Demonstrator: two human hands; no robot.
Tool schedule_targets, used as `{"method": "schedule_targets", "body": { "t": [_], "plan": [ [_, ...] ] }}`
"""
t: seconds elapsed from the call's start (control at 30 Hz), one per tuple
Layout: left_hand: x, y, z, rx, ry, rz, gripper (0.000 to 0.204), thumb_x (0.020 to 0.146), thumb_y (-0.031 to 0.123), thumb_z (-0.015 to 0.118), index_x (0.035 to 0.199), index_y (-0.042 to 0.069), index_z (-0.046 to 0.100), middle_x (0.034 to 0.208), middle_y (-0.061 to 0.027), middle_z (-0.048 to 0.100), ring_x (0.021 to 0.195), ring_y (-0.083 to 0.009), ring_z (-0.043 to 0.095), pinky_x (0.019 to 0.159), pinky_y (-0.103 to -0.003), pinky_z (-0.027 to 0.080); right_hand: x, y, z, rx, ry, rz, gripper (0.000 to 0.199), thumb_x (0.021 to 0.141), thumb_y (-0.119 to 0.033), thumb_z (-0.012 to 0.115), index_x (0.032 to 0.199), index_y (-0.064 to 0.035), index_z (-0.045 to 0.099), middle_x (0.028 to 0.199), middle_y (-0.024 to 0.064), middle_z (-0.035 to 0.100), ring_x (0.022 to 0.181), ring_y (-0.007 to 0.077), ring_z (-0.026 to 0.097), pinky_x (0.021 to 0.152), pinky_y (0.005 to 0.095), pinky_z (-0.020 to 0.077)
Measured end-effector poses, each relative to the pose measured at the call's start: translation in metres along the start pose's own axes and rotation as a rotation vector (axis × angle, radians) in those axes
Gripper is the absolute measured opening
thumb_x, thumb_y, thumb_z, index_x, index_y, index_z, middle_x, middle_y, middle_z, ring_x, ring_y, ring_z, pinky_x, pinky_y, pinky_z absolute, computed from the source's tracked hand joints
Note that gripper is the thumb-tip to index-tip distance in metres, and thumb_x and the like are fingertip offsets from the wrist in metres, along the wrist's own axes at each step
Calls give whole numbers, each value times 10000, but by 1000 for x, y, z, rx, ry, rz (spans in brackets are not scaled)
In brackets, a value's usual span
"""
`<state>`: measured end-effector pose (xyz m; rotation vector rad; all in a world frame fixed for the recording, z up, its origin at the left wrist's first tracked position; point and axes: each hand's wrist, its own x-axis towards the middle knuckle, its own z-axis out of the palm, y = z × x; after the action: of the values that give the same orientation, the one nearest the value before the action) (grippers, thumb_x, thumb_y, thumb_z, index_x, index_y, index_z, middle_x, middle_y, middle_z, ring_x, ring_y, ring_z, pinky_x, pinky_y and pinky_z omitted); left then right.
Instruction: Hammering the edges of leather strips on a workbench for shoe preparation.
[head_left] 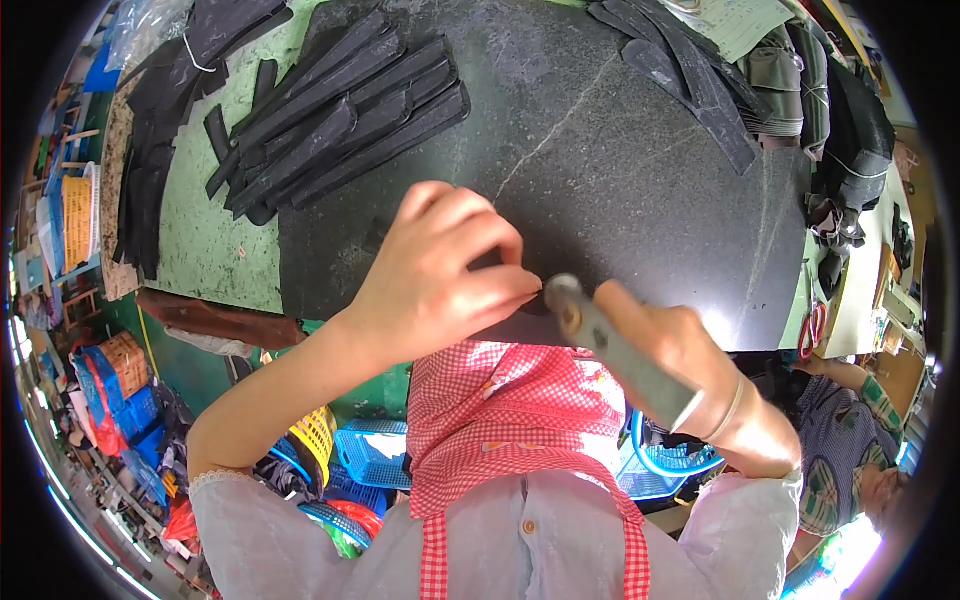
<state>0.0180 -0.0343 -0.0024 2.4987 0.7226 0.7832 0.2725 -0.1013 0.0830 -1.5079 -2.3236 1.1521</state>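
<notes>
My left hand (450, 260) is over the near part of the black table slab (640, 190), fingers curled and thumb and fingertips pressed together. Whatever they pinch is hidden against the dark surface. Close to its right, my right hand (665, 340) is closed round a hammer (640, 370), its handle mostly hidden by the head and my hand. The hammer's grey metal head is slightly blurred, its round end near my left fingertips and its long flat end pointing toward me. Beyond my left hand lies a fanned stack of black, leather-like strips (350, 120).
More black strips (690, 80) lie at the far right beside tied dark bundles (800, 80). Red-handled scissors (815, 328) are at the right edge, near a co-worker's arm (850, 375). Blue baskets (370, 455) stand below the table; dark pieces (150, 190) line its left side.
</notes>
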Motion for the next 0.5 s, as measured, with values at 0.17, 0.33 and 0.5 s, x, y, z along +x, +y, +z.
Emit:
{"method": "schedule_targets", "body": {
  "t": [0.17, 0.33, 0.5],
  "plan": [
    [-6, -6, -9, 21, -19, 9, 249, 658, 187, 886, 885, 223, 791, 959, 53, 648, 976, -238, 596, 892, -444, 442, 8, 2, -9, -52, 87, 27, 268, 948, -187, 700, 1063, -37, 509, 747, 198, 661, 705, 420, 709, 583, 501, 536],
    [-6, -16, -15, -31, -51, -14, 226, 662, 189, 885, 869, 202, 793, 977, 50, 661, 970, -242, 599, 866, -423, 455, 15, -1, 0, 63, -88, -3, 264, 925, -141, 688, 1085, -34, 509, 775, 185, 675, 753, 427, 721, 647, 521, 554],
    [-14, -13, -14, 150, 23, 174, 308, 637, 187, 893, 929, 206, 798, 998, 38, 670, 976, -244, 606, 855, -427, 467, 16, -7, 4, -91, 44, -76, 166, 975, -86, 627, 1066, -22, 504, 786, 189, 685, 730, 412, 717, 610, 507, 548]
  ]
}}
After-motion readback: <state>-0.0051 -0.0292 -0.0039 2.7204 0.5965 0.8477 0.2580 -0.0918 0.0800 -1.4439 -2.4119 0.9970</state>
